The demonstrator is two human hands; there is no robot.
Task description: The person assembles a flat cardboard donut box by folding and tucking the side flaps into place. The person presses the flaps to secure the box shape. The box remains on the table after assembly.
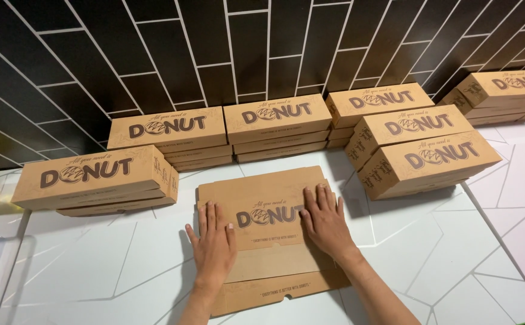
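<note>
Bright, sharp, wide-angle edge distortion

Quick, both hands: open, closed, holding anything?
Left hand: open, flat, palm down on the unfolded box, gripping nothing.
Right hand: open, flat, fingers spread on the same box, gripping nothing.
</note>
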